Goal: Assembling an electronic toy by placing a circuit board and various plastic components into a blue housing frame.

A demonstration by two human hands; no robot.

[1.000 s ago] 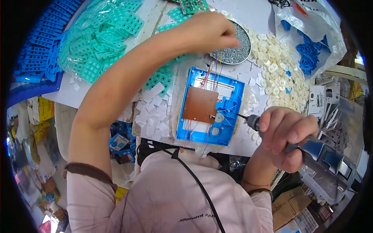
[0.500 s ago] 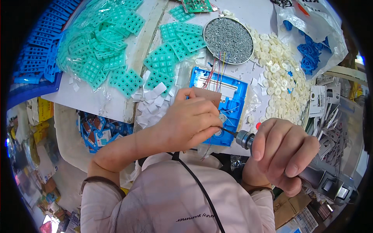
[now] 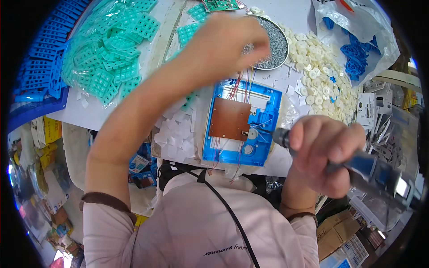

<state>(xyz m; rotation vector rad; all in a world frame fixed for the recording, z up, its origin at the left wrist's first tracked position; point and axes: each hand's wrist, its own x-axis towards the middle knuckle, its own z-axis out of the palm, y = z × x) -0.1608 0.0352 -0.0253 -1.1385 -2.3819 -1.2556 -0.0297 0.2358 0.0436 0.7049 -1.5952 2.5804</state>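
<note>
My right hand (image 3: pixel 326 154) is wrapped round a grey and black electric screwdriver (image 3: pixel 373 169). Its tip points left, over the right side of a blue plastic casing (image 3: pixel 263 149). A brown circuit board (image 3: pixel 230 119) lies in the casing, and thin coloured wires (image 3: pixel 243 85) run out beyond its far edge. My left hand (image 3: pixel 232 42) is over the left part of a round metal dish (image 3: pixel 287 49) full of small silver screws (image 3: pixel 277 38). Motion blurs that hand, so whether its fingers hold anything is unclear.
Turquoise rubber keypads (image 3: pixel 116 53) are heaped at the left, beside stacked blue plastic parts (image 3: pixel 49 49). White round pieces (image 3: pixel 319 76) spread right of the dish. A plastic bag (image 3: pixel 384 53) holds blue pieces. White paper slips (image 3: pixel 174 138) lie left of the casing.
My left hand has left the brown board and moved up to the screw dish, uncovering the board. The screwdriver has shifted slightly, its tip a little higher.
</note>
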